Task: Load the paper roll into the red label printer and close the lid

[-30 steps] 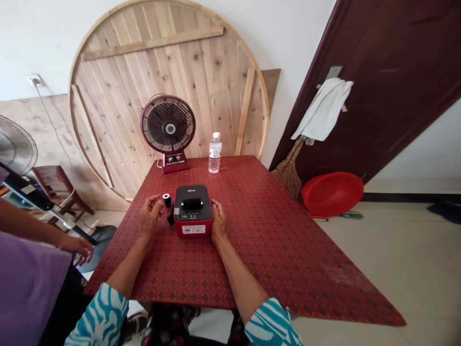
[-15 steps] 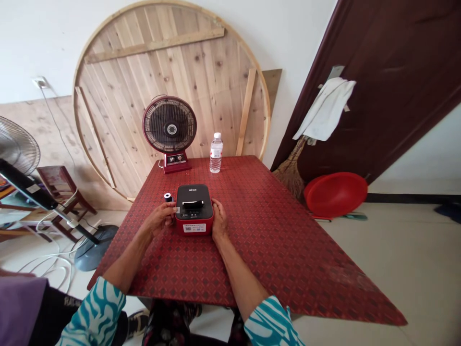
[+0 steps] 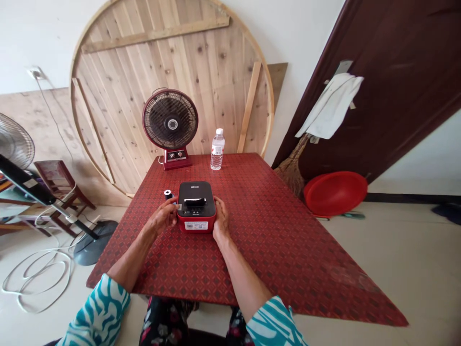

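A small red box-shaped device with a black top (image 3: 196,192) rests on the red patterned table (image 3: 273,230), a white label on its near side. My left hand (image 3: 164,216) is at its left side, fingertips on the top's left edge by a small pale tab. Against the right side lies my right hand (image 3: 221,218), palm inward, fingers together along the wall. Together the hands hold the device between them. A small dark roll with a white end (image 3: 167,194) stands just beyond my left fingers.
On the table's far part stand a red fan (image 3: 173,127) and a clear bottle (image 3: 217,150). A round wooden board (image 3: 216,72) leans on the wall. Left are a floor fan (image 3: 90,245), chair and cable; right, a red basin (image 3: 334,193) and broom (image 3: 291,170).
The view has shifted slightly. Both hands stay at the device, which keeps its place. The person in purple at the lower left has gone out of view.
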A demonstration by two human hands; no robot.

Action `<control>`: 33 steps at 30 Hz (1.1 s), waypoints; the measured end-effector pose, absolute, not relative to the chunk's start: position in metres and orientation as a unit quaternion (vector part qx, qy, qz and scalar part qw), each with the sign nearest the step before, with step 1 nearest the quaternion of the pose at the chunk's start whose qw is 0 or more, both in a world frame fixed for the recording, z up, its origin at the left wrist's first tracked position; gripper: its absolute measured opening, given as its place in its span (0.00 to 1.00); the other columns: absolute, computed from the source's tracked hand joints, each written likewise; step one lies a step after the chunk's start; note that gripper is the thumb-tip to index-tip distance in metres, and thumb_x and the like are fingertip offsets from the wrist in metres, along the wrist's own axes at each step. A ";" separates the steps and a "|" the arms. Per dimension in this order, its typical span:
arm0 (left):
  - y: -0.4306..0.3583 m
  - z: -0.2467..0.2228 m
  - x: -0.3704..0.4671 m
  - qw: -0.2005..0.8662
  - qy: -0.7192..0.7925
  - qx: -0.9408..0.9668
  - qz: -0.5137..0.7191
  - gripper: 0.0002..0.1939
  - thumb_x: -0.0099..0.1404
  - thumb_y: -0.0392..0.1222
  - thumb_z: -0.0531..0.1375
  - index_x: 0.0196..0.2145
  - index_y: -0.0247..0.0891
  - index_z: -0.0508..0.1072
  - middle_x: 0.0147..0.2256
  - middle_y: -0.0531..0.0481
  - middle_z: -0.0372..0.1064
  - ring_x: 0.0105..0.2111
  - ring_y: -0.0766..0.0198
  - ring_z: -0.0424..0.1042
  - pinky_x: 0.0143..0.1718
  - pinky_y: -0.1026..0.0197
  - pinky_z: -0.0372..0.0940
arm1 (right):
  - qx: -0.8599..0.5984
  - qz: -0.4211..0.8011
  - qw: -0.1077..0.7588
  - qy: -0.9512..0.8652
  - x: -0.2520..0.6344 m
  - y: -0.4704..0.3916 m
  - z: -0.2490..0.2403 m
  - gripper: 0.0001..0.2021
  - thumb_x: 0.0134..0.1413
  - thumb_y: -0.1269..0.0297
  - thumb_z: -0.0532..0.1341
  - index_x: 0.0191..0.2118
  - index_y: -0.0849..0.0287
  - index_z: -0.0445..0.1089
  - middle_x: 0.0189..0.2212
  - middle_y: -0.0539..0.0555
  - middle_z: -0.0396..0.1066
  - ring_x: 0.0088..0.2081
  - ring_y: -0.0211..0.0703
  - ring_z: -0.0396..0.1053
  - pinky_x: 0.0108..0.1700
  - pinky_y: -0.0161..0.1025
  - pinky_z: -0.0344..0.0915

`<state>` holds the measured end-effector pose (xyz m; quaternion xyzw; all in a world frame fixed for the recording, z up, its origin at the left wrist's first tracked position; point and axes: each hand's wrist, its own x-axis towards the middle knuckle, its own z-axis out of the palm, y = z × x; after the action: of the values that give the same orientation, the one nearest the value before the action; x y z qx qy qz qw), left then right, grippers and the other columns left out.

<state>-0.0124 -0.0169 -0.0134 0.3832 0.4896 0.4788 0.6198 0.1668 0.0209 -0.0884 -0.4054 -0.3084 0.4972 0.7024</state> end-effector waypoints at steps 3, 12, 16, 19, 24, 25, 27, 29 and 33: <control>-0.016 -0.014 -0.012 0.618 0.490 0.383 0.481 0.30 0.53 0.40 0.62 0.54 0.35 0.64 0.17 0.61 0.66 0.11 0.72 0.61 0.13 0.70 0.56 | -0.402 0.502 0.705 -0.299 0.167 0.020 -0.087 0.22 0.48 0.46 0.59 0.43 0.57 0.72 0.38 0.52 0.77 0.37 0.42 0.71 0.42 0.40 0.65; -0.011 -0.018 -0.012 0.619 0.475 0.387 0.491 0.27 0.50 0.40 0.63 0.49 0.34 0.66 0.17 0.60 0.64 0.11 0.71 0.60 0.11 0.70 0.55 | -0.416 0.482 0.700 -0.322 0.171 0.018 -0.091 0.21 0.51 0.46 0.58 0.44 0.56 0.73 0.38 0.51 0.77 0.38 0.43 0.71 0.41 0.39 0.65; -0.011 -0.017 -0.013 0.630 0.468 0.383 0.486 0.27 0.51 0.39 0.63 0.50 0.35 0.67 0.17 0.61 0.64 0.10 0.72 0.60 0.11 0.70 0.53 | -0.422 0.474 0.703 -0.321 0.170 0.018 -0.091 0.21 0.51 0.46 0.58 0.43 0.56 0.73 0.38 0.52 0.77 0.37 0.43 0.72 0.40 0.39 0.65; -0.011 -0.017 -0.012 0.633 0.466 0.389 0.481 0.29 0.51 0.40 0.63 0.52 0.36 0.66 0.17 0.61 0.65 0.10 0.71 0.60 0.11 0.69 0.53 | -0.418 0.475 0.707 -0.315 0.169 0.018 -0.090 0.21 0.51 0.46 0.58 0.43 0.56 0.73 0.38 0.52 0.78 0.37 0.43 0.72 0.41 0.40 0.66; -0.009 -0.024 -0.011 0.606 0.483 0.406 0.485 0.29 0.50 0.40 0.62 0.52 0.36 0.66 0.17 0.60 0.66 0.10 0.70 0.62 0.12 0.69 0.55 | -0.420 0.476 0.708 -0.310 0.170 0.016 -0.091 0.20 0.50 0.48 0.59 0.43 0.56 0.73 0.37 0.51 0.78 0.37 0.43 0.72 0.41 0.40 0.67; -0.009 -0.026 -0.011 0.600 0.487 0.409 0.485 0.29 0.50 0.40 0.61 0.52 0.36 0.66 0.17 0.60 0.66 0.10 0.70 0.62 0.12 0.69 0.56 | -0.421 0.473 0.705 -0.319 0.171 0.016 -0.092 0.21 0.51 0.47 0.59 0.44 0.56 0.73 0.37 0.52 0.78 0.37 0.43 0.72 0.41 0.40 0.66; -0.009 -0.027 -0.011 0.596 0.490 0.412 0.485 0.29 0.51 0.41 0.61 0.52 0.36 0.66 0.17 0.60 0.66 0.10 0.69 0.63 0.12 0.69 0.56 | -0.422 0.467 0.701 -0.335 0.172 0.016 -0.093 0.22 0.51 0.46 0.58 0.44 0.57 0.73 0.38 0.53 0.78 0.37 0.43 0.72 0.41 0.40 0.66; -0.011 -0.026 -0.011 0.602 0.489 0.405 0.484 0.30 0.51 0.40 0.61 0.53 0.36 0.65 0.17 0.60 0.66 0.11 0.70 0.63 0.13 0.69 0.56 | -0.421 0.466 0.703 -0.334 0.172 0.017 -0.094 0.23 0.50 0.45 0.58 0.44 0.57 0.74 0.38 0.53 0.78 0.37 0.43 0.72 0.41 0.40 0.66; -0.015 -0.021 -0.009 0.613 0.484 0.385 0.492 0.31 0.51 0.39 0.63 0.54 0.35 0.65 0.18 0.61 0.66 0.11 0.71 0.63 0.14 0.70 0.56 | -0.416 0.472 0.703 -0.331 0.173 0.020 -0.096 0.24 0.49 0.44 0.59 0.44 0.57 0.74 0.39 0.53 0.78 0.37 0.43 0.72 0.41 0.40 0.66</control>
<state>-0.0091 -0.0152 -0.0206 0.3853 0.4836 0.4916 0.6132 0.1733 0.0199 -0.0965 -0.4155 -0.3311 0.4722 0.7034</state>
